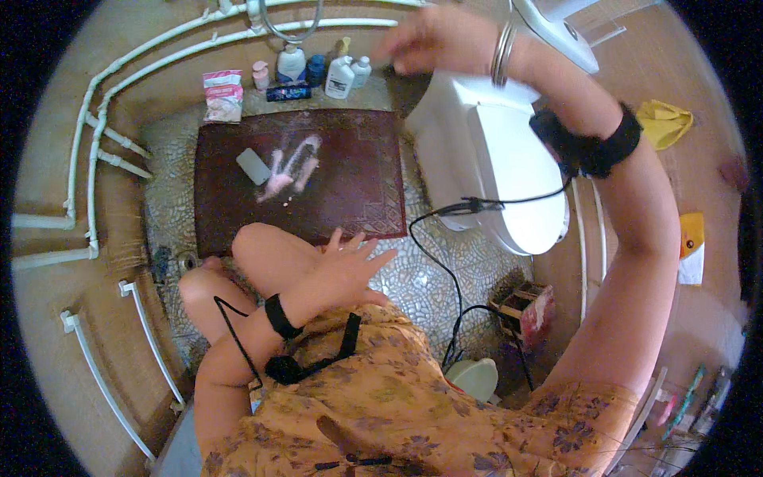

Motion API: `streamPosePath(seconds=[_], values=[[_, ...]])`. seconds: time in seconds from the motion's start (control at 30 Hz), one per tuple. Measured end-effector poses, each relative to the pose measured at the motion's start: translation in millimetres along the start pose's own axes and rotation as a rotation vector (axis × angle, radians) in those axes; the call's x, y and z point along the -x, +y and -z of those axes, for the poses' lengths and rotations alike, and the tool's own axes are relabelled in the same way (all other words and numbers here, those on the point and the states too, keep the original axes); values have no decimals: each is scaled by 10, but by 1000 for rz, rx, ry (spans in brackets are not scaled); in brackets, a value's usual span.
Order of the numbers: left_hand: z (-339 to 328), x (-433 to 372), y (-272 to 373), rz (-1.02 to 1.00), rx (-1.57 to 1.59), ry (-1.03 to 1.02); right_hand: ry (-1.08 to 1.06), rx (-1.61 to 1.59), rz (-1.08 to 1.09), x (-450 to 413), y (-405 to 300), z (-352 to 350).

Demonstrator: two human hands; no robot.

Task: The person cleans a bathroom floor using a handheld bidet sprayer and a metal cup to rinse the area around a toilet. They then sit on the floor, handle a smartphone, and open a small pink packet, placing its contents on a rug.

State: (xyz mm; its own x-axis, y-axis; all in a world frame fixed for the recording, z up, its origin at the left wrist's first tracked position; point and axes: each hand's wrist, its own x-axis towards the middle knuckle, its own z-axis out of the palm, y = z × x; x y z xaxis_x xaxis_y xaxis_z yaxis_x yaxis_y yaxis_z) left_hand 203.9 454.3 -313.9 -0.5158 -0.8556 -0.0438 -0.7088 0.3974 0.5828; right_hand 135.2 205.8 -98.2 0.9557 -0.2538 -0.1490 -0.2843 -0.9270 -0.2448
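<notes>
My left hand (340,271) hovers over my lap, palm down with fingers spread, holding nothing. My right hand (444,42), blurred, is raised above the toilet cistern; its fingers are apart and nothing shows in them. Before me a dark red mat (357,179) with a patterned border lies on the pebble-textured floor. Streaks of whitish powder or foam (301,164) mark its middle. Touching them is a pale grey rectangular block (253,167), whose material I cannot tell. A pink-and-white packet (223,98) stands at the mat's far left corner.
Beyond the mat stand a white spray bottle (340,77), a large pump bottle (291,65) and a dark tube box (289,93). The white toilet (518,173) is on the right. A black cable (456,280) hangs from my right wrist, past a pale bucket (477,378). White pipes (95,161) line the left wall.
</notes>
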Motion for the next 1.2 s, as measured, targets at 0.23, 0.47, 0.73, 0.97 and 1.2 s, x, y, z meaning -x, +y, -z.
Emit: streamPosePath(seconds=[0.23,0.47,0.73,0.97,1.2], values=[[18,303,-553,279,-310,52,-394,-118,116,443,-129,-1536],[-545,611,-485,-182,-77,-65,-946,-111,-119,768,-741,-2638],[-684,568,-307,-349,-146,49,-312,-119,287,817,-1099,-2794],[40,199,90,-14,211,375,-492,298,24,392,-107,-2322],[-360,-301,206,27,886,185,-218,543,-119,-263,-200,-254]])
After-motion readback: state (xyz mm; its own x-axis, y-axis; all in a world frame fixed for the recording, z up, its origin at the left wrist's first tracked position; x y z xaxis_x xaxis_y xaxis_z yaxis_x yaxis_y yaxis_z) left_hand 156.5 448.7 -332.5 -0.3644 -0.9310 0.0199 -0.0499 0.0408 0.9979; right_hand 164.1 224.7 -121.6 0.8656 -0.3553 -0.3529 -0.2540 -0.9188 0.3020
